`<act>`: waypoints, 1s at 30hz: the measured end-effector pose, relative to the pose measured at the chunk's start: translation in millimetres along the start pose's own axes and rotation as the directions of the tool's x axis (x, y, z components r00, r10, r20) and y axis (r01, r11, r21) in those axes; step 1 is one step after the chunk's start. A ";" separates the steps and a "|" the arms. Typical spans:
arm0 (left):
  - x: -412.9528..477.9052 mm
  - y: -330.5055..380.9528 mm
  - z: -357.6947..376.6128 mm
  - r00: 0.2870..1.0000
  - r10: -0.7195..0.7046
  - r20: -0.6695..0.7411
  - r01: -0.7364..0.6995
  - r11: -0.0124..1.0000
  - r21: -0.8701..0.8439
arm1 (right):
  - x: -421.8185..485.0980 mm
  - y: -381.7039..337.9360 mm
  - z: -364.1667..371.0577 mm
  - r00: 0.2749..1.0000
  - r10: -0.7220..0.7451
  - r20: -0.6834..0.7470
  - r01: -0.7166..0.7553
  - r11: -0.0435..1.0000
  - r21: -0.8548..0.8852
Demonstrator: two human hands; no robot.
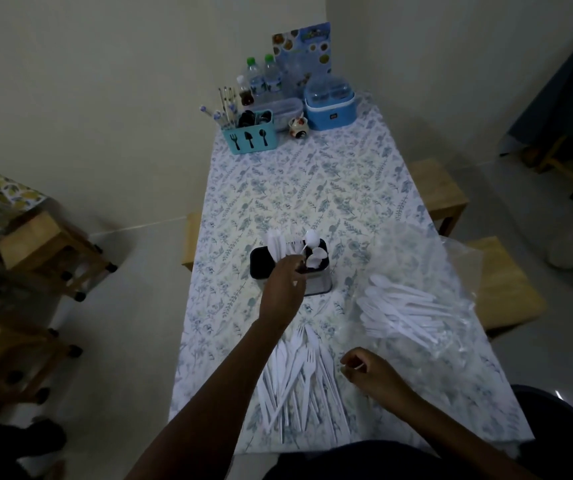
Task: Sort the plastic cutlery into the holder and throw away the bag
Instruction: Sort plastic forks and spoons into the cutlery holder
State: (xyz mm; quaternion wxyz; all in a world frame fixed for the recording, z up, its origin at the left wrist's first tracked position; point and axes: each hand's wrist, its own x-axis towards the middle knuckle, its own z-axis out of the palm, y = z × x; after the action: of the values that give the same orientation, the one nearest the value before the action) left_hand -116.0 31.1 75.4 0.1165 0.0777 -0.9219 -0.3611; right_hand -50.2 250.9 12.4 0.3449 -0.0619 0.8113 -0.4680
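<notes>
Head view: left hand at the holder

Your left hand (pixel 283 289) pinches a white spoon (pixel 311 237) over the black holder (pixel 316 287) at mid-table (pixel 312 188). Your right hand (pixel 370 374) hovers with fingers curled; whether it grips anything is unclear. Forks (pixel 299 379) lie between your arms, and spoons (pixel 399 310) lie on the clear bag (pixel 416 251) to the right.
</notes>
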 end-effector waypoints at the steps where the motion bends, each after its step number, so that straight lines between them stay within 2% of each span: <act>1: -10.8 -5.6 -2.1 1.000 0.008 -0.020 -0.008 1.000 -0.011 | 1.1 -1.1 3.0 1.000 -0.007 0.009 0.008 0.999 -0.033; 3: -33.0 -16.9 -7.7 0.999 -0.051 -0.019 0.050 0.998 -0.028 | 4.0 -3.8 11.8 1.000 -0.016 0.025 0.018 0.994 -0.105; 6: -65.1 -37.7 -14.1 0.981 -0.169 0.096 0.178 0.979 -0.101 | 8.1 -8.5 30.9 0.999 0.004 0.052 0.009 0.973 -0.232; 11: -107.2 -73.8 -20.7 0.937 -0.243 0.252 0.271 0.959 -0.083 | 11.3 -12.4 62.6 0.998 0.032 0.056 -0.006 0.913 -0.409; 16: -124.6 -97.3 -25.2 0.896 -0.303 0.324 0.356 0.927 -0.116 | 13.5 -20.0 88.1 1.000 0.026 -0.002 -0.023 0.846 -0.533; 19: -125.7 -110.1 -29.0 0.892 -0.287 0.350 0.341 0.934 -0.103 | 15.8 -24.5 97.5 0.999 0.037 -0.025 -0.045 0.807 -0.589; 21: -122.8 -114.4 -34.3 0.888 -0.265 0.376 0.324 0.941 -0.101 | 17.9 -26.0 101.8 0.998 0.047 -0.051 -0.068 0.827 -0.558; 25: -114.7 -121.3 -40.5 0.864 -0.244 0.441 0.339 0.929 -0.149 | 17.4 -25.3 107.2 0.990 0.034 -0.140 -0.084 0.926 -0.369; 30: -104.2 -122.3 -43.6 0.785 -0.238 0.572 0.468 0.834 -0.294 | 13.1 -42.8 117.7 0.989 0.015 -0.144 -0.039 0.985 -0.167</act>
State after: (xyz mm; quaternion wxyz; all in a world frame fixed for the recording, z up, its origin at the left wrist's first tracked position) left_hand 3.1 -62.4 6.2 -0.1907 0.1272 -0.7863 -0.5738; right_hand 3.1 137.3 2.0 0.2861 -0.0464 0.8715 -0.3956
